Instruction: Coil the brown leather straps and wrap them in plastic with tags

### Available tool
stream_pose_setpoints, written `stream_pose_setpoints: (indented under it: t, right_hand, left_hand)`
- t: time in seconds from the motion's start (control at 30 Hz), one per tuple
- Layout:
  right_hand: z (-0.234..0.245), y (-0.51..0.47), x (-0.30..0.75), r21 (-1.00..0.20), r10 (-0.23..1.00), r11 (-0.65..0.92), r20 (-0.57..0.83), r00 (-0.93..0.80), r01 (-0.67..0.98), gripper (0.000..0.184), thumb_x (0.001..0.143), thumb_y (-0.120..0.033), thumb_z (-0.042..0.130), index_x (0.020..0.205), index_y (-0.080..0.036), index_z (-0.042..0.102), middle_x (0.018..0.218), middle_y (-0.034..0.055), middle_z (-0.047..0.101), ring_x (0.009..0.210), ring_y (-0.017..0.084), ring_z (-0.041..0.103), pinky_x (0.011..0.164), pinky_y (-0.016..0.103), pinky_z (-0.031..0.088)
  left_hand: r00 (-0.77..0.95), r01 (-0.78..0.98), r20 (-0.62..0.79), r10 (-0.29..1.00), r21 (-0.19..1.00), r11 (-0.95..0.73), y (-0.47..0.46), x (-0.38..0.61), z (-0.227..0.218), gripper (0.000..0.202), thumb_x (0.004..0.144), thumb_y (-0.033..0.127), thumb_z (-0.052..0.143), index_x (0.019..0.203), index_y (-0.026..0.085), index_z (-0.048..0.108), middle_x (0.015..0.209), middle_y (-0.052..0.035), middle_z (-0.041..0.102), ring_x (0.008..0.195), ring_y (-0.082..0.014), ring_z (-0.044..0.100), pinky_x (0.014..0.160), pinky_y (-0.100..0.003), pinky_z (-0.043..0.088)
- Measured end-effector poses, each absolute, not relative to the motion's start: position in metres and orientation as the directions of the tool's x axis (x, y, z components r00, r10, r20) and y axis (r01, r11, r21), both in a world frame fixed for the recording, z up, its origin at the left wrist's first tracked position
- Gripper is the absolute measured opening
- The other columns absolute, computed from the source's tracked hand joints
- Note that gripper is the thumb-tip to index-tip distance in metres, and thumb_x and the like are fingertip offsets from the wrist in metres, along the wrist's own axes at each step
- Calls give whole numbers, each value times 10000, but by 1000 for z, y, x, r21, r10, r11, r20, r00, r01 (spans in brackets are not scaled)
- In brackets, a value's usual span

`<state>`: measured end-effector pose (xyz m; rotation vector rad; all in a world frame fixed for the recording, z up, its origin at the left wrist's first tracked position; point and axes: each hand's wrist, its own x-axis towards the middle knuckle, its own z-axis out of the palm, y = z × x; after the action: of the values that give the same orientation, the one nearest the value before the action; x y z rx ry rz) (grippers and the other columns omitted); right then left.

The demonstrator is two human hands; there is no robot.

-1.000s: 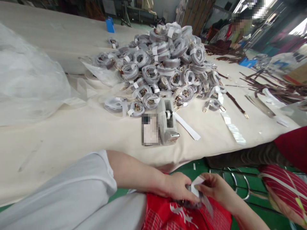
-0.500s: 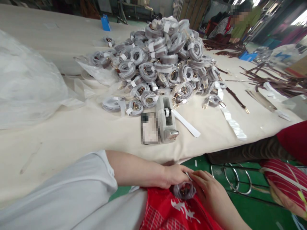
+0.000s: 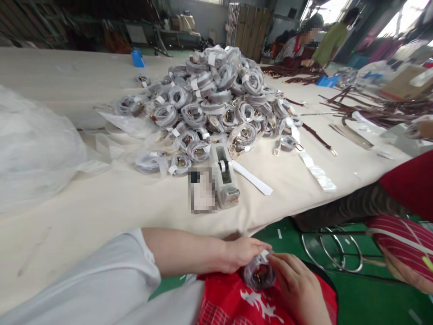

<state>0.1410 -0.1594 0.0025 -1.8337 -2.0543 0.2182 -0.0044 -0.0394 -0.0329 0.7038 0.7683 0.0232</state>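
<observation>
A coiled strap in clear plastic [image 3: 251, 276] rests over my lap, with brown and gold-coloured metal showing at its middle. On its upper edge sits a small white label [image 3: 264, 255]. My left hand [image 3: 241, 253] grips the coil from the left and behind, fingers stretched along its top. From the right, my right hand [image 3: 299, 276] presses its bent fingers against the coil and the label. The red apron [image 3: 233, 298] with a white print lies beneath both hands.
A large pile of wrapped strap coils [image 3: 216, 97] stands on the cream-covered table [image 3: 111, 198]. In front are a tape dispenser [image 3: 223, 180], a blurred flat object [image 3: 203, 192] and white paper strips [image 3: 252, 178]. Brown straps [image 3: 358, 99] lie right. A person's red sleeve [image 3: 412, 189] is close by.
My view has tilted up, so the pile and tape dispenser appear lower and further left. The white label, mostly between my fingers before, now shows flat on the coil's top.
</observation>
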Motion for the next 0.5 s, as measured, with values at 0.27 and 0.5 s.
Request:
stream_pose_setpoints:
  t: [0.27, 0.5]
  right_hand:
    - [5, -161, 135, -265, 955, 239, 239, -177, 934, 293, 986, -158, 396, 1105, -178, 663, 989, 84, 725, 893, 196, 678, 813, 289, 548]
    - [12, -162, 138, -224, 923, 349, 250, -292, 910, 306, 957, -163, 448, 1173, -177, 663, 1042, 85, 743, 948, 207, 692, 832, 302, 572]
  left_hand:
    - [738, 229, -636, 225, 550, 803, -40, -6, -32, 365, 757, 225, 690, 1113, 154, 722, 989, -74, 718, 834, -159, 620, 848, -305, 471]
    - [730, 272, -640, 237, 591, 759, -41, -8, -37, 442, 733, 319, 757, 1150, 178, 707, 880, -49, 704, 684, -129, 577, 720, -278, 477]
